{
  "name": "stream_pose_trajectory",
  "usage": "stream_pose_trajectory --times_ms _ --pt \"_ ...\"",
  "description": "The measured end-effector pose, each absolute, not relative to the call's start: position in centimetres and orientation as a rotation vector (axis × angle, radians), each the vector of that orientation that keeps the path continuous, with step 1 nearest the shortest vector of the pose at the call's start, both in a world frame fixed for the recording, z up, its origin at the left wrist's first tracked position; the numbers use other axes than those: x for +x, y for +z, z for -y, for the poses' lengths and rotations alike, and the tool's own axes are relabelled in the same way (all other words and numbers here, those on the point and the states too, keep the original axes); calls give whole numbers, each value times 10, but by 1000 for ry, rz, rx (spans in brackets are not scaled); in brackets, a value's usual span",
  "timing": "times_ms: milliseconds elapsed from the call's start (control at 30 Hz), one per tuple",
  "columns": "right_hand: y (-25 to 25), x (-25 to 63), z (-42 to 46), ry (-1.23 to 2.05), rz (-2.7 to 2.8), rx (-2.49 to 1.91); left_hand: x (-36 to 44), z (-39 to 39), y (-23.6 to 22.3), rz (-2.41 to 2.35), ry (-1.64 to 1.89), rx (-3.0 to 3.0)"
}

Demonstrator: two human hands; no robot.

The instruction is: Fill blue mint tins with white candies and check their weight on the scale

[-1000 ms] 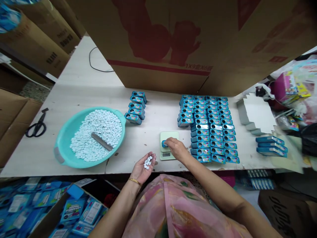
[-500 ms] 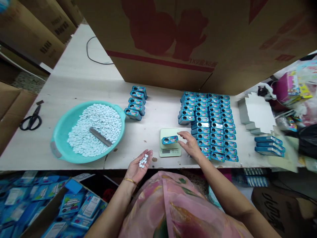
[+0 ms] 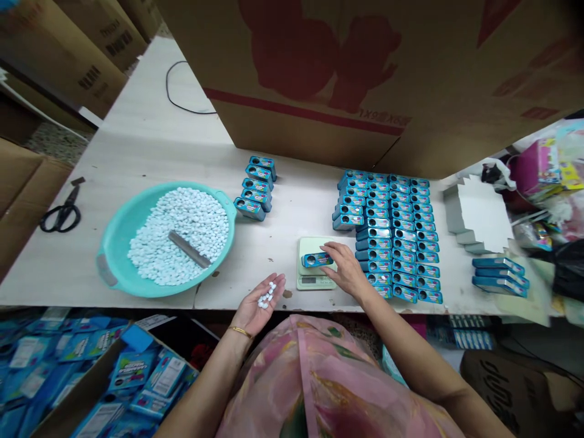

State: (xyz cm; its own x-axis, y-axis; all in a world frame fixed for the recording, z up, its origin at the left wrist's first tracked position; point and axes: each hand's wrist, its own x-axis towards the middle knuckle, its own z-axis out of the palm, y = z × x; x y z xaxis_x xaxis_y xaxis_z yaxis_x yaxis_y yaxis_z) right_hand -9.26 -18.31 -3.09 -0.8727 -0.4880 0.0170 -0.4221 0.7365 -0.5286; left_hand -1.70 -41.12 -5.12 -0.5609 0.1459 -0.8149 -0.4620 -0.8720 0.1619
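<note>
My left hand (image 3: 258,305), palm up and slightly cupped, holds several small white candies (image 3: 266,295) just left of the scale. On the pale green digital scale (image 3: 314,283) lies a small blue tin (image 3: 314,260) with a dark round hole at its left end. My right hand (image 3: 345,267) grips the tin's right part, thumb below and fingers above. A turquoise basin (image 3: 112,240) to the left is filled with white candies (image 3: 182,213), and a grey strip-like scoop (image 3: 188,248) rests on them.
Rows of blue tins (image 3: 404,234) stand right of the scale, with a short row (image 3: 256,188) behind it to the left. A large cardboard box (image 3: 310,134) borders the back. Black scissors (image 3: 61,216) lie far left, white cartons (image 3: 479,210) at right, and packed blue boxes (image 3: 132,368) below the table.
My right hand drew back rightward from the tin on the scale, uncovering it, then closed around its right end. My left hand shifted slightly left, keeping the candies in its palm.
</note>
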Motion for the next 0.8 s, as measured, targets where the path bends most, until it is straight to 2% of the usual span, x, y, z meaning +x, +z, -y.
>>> stream_pose_trajectory --times_ms 300,633,700,800 --pt "-37 -102 202 -543 -2759 -788 -13 419 -54 -543 2463 -1270" --pt "-71 -180 360 -614 -2770 -810 -2 452 -45 -508 2530 -1423" --pt "-76 -183 355 -673 -2803 -854 -2 456 -47 -495 2530 -1431" --pt "-73 -179 296 -692 -2965 -814 -3 460 -53 -480 2496 -1465"
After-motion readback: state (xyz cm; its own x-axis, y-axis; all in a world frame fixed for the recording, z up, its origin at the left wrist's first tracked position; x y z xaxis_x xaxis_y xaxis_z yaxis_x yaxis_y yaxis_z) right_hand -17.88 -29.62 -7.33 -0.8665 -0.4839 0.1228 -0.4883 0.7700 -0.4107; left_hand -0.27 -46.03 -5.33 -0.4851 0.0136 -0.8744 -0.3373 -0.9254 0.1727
